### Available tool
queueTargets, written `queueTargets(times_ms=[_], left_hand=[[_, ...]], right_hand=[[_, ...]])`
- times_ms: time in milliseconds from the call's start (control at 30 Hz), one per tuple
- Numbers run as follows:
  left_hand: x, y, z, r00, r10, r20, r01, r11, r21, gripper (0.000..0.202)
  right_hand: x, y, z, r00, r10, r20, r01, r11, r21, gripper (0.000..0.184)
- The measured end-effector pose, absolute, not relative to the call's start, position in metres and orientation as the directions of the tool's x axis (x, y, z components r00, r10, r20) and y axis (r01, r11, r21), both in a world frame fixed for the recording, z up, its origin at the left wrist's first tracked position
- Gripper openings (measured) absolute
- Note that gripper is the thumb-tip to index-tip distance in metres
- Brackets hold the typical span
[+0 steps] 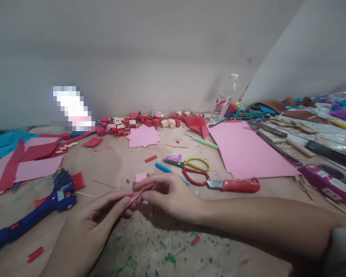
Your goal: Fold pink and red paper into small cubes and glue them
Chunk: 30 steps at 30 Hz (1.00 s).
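Observation:
Between my two hands is a narrow pink-red paper strip, held slanting up to the right. My left hand pinches its lower end between thumb and fingers. The upper end is gripped by my right hand, whose fingers partly cover it. Just behind the fingers lies a small pink paper piece. Scissors with one yellow and one red handle rest beyond my right hand, beside a blue pen. A red-handled knife lies to their right.
A blue glue gun lies at left near paper sheets. Folded paper cubes line the wall, behind a pink paper star. A plastic bottle stands behind a large pink sheet. Wooden sticks and a purple tape measure lie right.

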<state>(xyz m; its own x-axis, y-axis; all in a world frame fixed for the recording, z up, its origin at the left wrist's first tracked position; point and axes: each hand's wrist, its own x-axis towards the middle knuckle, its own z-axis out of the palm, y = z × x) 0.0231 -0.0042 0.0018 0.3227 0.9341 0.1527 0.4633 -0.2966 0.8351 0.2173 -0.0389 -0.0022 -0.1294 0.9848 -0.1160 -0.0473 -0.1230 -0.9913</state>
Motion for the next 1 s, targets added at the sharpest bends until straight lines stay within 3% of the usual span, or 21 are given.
queueTargets(times_ms=[133,333,467,667,867,1000], left_hand=[[0.023,-0.005,0.0,0.326,0.932,0.161,0.419,-0.295,0.859,0.02],[0.022,-0.005,0.002,0.306,0.938,0.162,0.435,-0.289,0.852,0.025],[0.019,-0.005,-0.002,0.308,0.939,0.154,0.436,-0.283,0.854,0.024],[0.016,-0.005,-0.007,0.304,0.937,0.171,0.43,-0.295,0.853,0.024],[0.013,-0.003,-0.014,0.324,0.893,0.311,0.361,-0.421,0.832,0.012],[0.015,-0.001,-0.01,0.358,0.866,0.351,0.355,-0.473,0.806,0.001]], right_hand=[[0.217,-0.039,-0.003,-0.104,0.986,-0.131,-0.039,-0.135,-0.99,0.017],[0.217,-0.037,-0.01,-0.185,0.971,-0.153,-0.185,-0.187,-0.965,0.014],[0.218,-0.035,-0.01,-0.207,0.962,-0.178,-0.164,-0.213,-0.963,0.009],[0.219,-0.035,-0.01,-0.214,0.964,-0.158,-0.209,-0.203,-0.957,0.022],[0.223,-0.031,-0.008,-0.233,0.965,-0.118,-0.321,-0.191,-0.928,0.036],[0.224,-0.031,-0.01,-0.273,0.957,-0.101,-0.325,-0.191,-0.926,0.034]])
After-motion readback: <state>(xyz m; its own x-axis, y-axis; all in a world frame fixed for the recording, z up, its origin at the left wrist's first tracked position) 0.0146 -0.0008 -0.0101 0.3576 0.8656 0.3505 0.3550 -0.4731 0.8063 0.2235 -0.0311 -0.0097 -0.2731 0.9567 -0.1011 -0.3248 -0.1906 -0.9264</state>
